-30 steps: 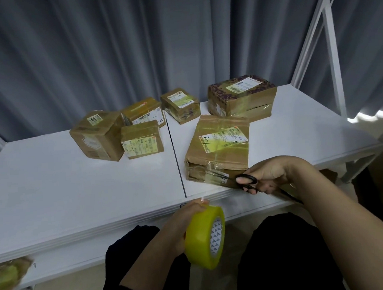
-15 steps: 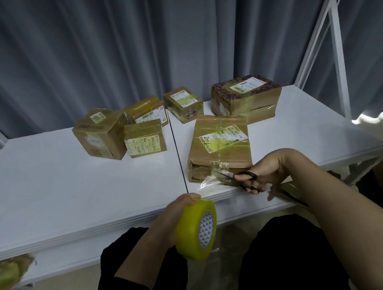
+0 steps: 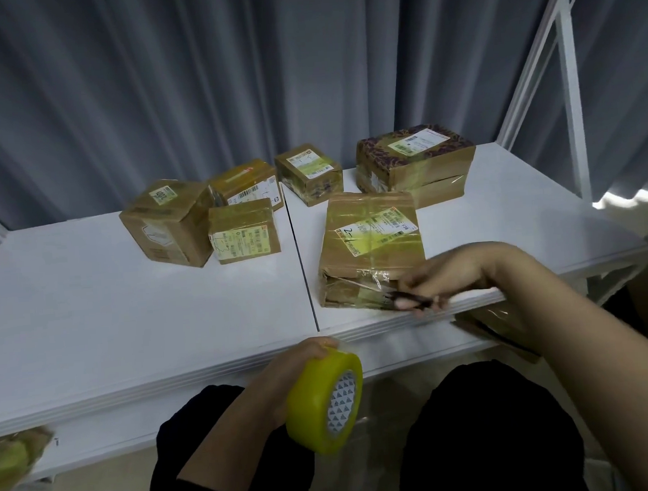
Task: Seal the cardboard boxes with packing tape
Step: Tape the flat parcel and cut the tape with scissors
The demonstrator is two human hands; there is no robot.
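A flat cardboard box (image 3: pixel 371 242) with a yellow-green label lies near the table's front edge, clear tape across its top and front face. My right hand (image 3: pixel 449 275) presses against the box's front right corner and holds black scissors (image 3: pixel 413 298). My left hand (image 3: pixel 285 376) grips a yellow roll of packing tape (image 3: pixel 324 397) below the table edge, over my lap. No tape strand is seen joining the roll to the box.
Several taped cardboard boxes stand at the back: a cube (image 3: pixel 165 222), two small ones (image 3: pixel 244 231) (image 3: pixel 309 178), one behind (image 3: pixel 246 183), and a patterned box (image 3: pixel 416 163). The white table (image 3: pixel 90 297) has a centre seam. Another parcel (image 3: pixel 13 461) sits low left. Grey curtains hang behind.
The loose tape end that stuck out from the box's front now lies against it. My right hand moved onto the box corner. The tape roll stayed over my lap, apart from the box.
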